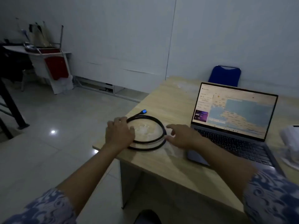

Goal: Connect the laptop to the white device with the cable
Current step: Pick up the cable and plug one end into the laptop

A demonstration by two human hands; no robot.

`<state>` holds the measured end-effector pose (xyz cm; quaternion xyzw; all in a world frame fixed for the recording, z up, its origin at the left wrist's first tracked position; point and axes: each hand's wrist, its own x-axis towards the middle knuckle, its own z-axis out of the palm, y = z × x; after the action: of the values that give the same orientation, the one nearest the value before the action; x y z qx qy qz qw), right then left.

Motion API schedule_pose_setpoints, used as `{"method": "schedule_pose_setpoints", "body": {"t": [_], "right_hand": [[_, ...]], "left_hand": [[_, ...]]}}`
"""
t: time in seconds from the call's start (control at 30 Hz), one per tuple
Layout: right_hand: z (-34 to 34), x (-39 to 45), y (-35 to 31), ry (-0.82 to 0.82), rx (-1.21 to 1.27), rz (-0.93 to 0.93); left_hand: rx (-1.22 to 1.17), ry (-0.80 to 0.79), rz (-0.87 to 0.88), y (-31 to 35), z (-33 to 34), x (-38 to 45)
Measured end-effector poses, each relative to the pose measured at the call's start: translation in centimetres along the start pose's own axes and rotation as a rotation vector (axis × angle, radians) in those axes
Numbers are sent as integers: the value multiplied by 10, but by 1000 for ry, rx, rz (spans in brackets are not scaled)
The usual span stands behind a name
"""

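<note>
A black cable (150, 139) lies coiled in a loop on the wooden table (171, 101), with a blue connector (143, 111) at its far end. My left hand (119, 132) rests on the coil's left side, fingers spread. On the coil's right side, my right hand (181, 136) hovers at the cable with its fingers apart. An open laptop (234, 126) stands to the right, its screen lit with a map. The white device (291, 138) shows only partly at the right frame edge.
A blue chair (224, 75) stands behind the table by the white wall. The table's left edge drops to the tiled floor (64, 120). A red folded chair (55, 65) leans on a far desk at the left.
</note>
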<state>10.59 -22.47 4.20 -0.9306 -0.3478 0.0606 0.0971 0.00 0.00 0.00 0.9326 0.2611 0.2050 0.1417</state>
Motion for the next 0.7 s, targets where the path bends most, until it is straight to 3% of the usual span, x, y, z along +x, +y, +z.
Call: {"method": "schedule_pose_setpoints", "body": {"t": [0.13,0.4,0.7], "right_hand": [[25,4,-14,-219,-14,-27],[39,26,-7,-130,109,-60],[43,43,8,116,154,81]], "left_hand": [[-122,-238,-219,-21,-5,21],[-126,-365,-215,-22,-5,53],[-906,-582,-417,29,-25,71]]}}
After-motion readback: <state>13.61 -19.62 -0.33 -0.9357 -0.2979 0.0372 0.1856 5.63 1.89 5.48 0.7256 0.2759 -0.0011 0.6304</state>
